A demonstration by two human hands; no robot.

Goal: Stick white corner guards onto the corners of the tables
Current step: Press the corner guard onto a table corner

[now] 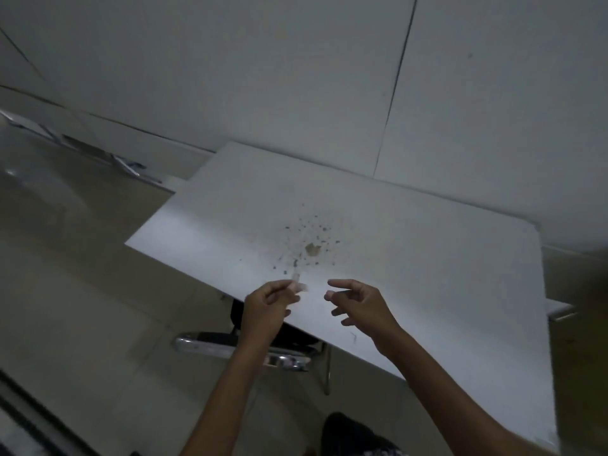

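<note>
Head view: two bare hands over a white tabletop point(411, 258), the left one pinching a small white corner guard point(301, 287).

The left hand point(268, 306), at lower centre of the frame, has its fingers curled, thumb and fingertips clamped on the corner guard — a small pale piece, blurred, held just above the tabletop's near edge. The right hand point(358, 304) hovers just beside it, fingers spread and loosely bent, holding nothing. A brown stain point(312, 249) with scattered specks marks the tabletop at centre frame. Below the edge sits a chrome chair frame point(210, 347) — a tiled floor point(82, 291) fills the left.
</note>
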